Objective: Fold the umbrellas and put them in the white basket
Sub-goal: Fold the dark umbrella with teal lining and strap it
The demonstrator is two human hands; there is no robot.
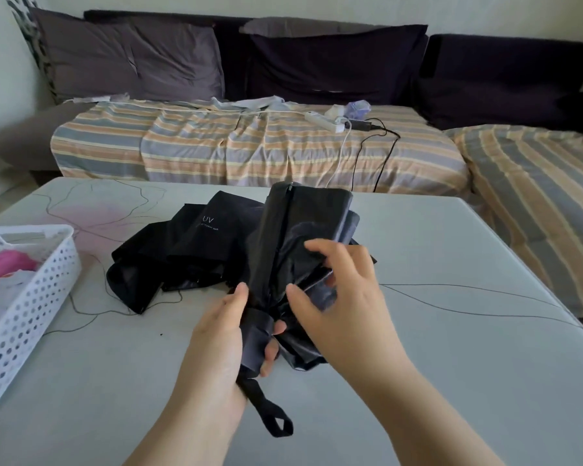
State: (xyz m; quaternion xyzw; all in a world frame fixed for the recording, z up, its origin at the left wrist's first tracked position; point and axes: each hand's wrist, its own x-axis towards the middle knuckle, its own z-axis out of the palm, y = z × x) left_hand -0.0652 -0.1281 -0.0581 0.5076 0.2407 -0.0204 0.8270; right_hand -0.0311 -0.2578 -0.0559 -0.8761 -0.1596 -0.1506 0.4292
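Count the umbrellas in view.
3. One black umbrella held in both hands, another black one lying on the table behind it, a pink one in the white basket. More may be hidden there.

The umbrella is lying at the middle of the bench, its strap end nearest the person. The basket is sitting at the bench's left edge, well apart from the umbrella. Behind the bench, a sofa is carrying a power strip, with cushions leaning at its back.
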